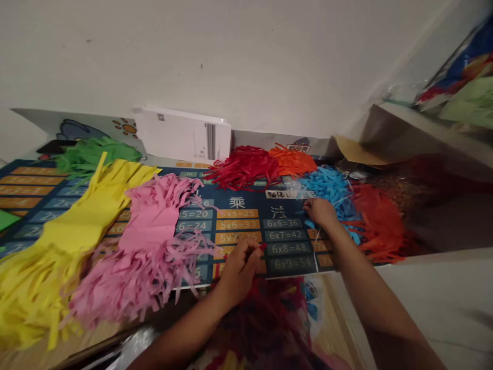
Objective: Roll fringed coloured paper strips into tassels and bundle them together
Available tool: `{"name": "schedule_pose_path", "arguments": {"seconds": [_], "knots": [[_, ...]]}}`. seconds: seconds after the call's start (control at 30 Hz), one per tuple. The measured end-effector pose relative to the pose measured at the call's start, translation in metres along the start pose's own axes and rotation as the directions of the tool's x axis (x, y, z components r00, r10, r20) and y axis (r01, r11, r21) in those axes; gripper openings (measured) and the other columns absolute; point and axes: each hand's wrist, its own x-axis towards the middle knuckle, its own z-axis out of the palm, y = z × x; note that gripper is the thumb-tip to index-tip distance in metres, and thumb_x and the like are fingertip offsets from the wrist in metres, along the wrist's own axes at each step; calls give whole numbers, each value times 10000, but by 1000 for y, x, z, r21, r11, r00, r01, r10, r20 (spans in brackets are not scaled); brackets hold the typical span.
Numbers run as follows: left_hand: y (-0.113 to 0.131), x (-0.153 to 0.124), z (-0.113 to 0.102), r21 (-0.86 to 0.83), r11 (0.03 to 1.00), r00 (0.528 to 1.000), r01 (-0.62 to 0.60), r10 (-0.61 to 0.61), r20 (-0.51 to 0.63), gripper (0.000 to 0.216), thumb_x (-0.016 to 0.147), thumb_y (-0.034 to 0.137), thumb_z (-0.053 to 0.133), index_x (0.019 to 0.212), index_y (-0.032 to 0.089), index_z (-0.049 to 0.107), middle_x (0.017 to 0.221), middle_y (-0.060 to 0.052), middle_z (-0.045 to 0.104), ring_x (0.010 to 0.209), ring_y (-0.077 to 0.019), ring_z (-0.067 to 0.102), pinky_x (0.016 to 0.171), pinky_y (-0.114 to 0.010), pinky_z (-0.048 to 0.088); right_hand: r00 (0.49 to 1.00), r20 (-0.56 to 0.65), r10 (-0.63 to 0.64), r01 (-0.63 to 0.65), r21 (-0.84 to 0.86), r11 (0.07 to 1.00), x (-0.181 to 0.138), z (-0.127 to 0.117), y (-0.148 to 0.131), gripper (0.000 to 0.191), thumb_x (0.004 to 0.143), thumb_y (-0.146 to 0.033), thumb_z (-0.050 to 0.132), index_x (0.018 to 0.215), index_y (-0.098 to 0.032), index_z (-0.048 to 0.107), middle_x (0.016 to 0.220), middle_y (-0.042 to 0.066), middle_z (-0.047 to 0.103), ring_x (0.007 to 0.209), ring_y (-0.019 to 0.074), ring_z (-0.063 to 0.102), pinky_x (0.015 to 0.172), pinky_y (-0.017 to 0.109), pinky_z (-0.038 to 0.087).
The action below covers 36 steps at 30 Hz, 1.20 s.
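My left hand (241, 267) is closed over the front of the multiplication chart, and a red paper strip (263, 246) shows at its fingertips. My right hand (321, 211) is pinched at the left edge of a blue fringed paper bundle (327, 186); what its fingers grip is hidden. Below it, a thin white string (316, 252) runs down across the chart. Red fringed paper (246, 167) and an orange bundle (295, 161) lie behind the hands. More orange-red fringe (379, 226) sits right of my right forearm.
Pink (148, 228) and yellow fringed paper (79, 218) spread over the chart (285, 264) at left, with a green bundle (98, 154) behind. A white box (181, 134) leans on the wall. At right stands a shelf unit (427, 128). Dark red material (265, 318) hangs below the front edge.
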Motion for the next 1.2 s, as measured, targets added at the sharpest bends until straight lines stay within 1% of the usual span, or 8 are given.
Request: {"name": "schedule_pose_path", "arguments": {"seconds": [0.17,0.3,0.47,0.57,0.67,0.87,1.07,1.2], "knots": [[8,-2,-2,-16,1000,1000,19,-20,-17,242,888,416,568,841,179,561,589,66,487,470,-70,388,476,-198,310,999,-24,-23,23,-1,1000,-13,-20,-13,172,781,-130,616,842,-186,767,901,110,750,865,241,675,743,307,461],[7,-3,-1,-37,999,999,-23,24,23,241,898,402,565,872,166,608,627,30,582,471,-78,452,486,-206,357,936,-311,-164,266,322,908,-66,-36,-39,139,836,-274,637,880,-209,752,951,71,722,886,215,653,807,323,490],[7,0,5,115,990,995,-85,90,-33,185,888,319,577,846,165,671,628,17,602,548,-105,549,541,-213,408,967,-254,-8,241,906,347,-145,3,-94,93,732,-301,773,739,-232,711,809,3,691,745,170,651,709,307,525],[7,2,11,180,979,991,-96,111,-78,166,866,292,589,840,168,696,727,-10,658,602,-115,580,555,-214,424,972,-99,212,111,993,-43,-163,30,-115,141,662,-270,814,744,-227,708,778,-13,702,738,163,673,748,322,530],[6,1,15,174,979,987,-103,121,-102,165,866,298,599,852,170,704,728,-6,657,604,-116,580,561,-216,432,961,12,278,51,975,-218,-168,39,-122,206,587,-241,858,732,-221,712,760,-17,715,759,153,681,774,303,517],[6,1,19,236,960,982,-152,173,-70,152,891,265,593,825,175,697,681,4,641,594,-118,568,569,-222,422,939,139,313,-27,941,-337,-177,40,-124,249,545,-254,886,701,-216,695,703,-33,698,694,127,658,736,278,511],[8,-1,15,484,791,908,-374,419,16,150,926,211,583,877,180,722,768,-34,716,716,-154,632,671,-257,455,907,120,403,-49,982,-183,-180,44,-122,245,583,-295,871,724,-205,693,728,-6,719,697,144,662,716,290,502],[8,0,15,540,744,893,-395,448,36,145,927,187,585,901,188,728,786,-38,731,735,-163,652,676,-263,468,922,127,366,-25,962,-271,-178,44,-122,244,559,-271,866,703,-216,678,684,-31,700,680,135,655,734,298,507]]}}
